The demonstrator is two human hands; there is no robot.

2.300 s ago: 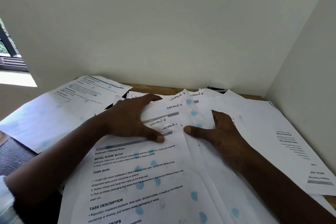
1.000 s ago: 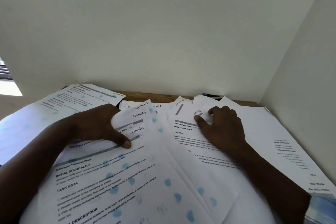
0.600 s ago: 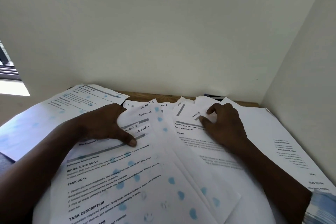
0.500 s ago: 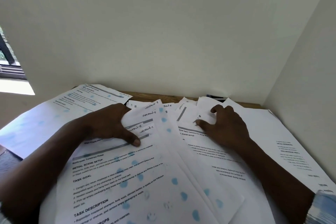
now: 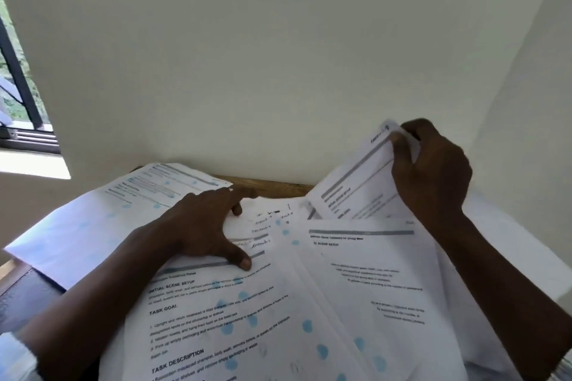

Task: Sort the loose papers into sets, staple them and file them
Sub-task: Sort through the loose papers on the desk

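Nearest to the person lies the front sheet (image 5: 216, 315), printed and marked with blue dots, its long axis running away from the body and a little to the right. It tops the loose papers (image 5: 365, 275), which overlap each other over almost the whole tabletop (image 5: 272, 189); only a thin wooden strip shows at the far edge. A little farther, the left hand (image 5: 201, 226) rests flat on the pile with fingers spread and the thumb pressing on the grey header bar of the front sheet; it holds nothing, it only pins the paper down. Just beyond its thumb some fanned sheets (image 5: 266, 226) carry small handwritten labels, which are too blurred to read here. Farther and to the right, well apart from the left hand, the right hand (image 5: 430, 173) pinches the top corner of the lifted sheet (image 5: 356, 185). This sheet stands tilted, its upper end in the air in front of the wall (image 5: 278, 56) and its lower end tucked behind the flat papers. The fanned sheets lie to the left of and below the right hand, so I judge that the lifted sheet must travel leftward and down to join a set, with the left hand being the nearer one to receive it.
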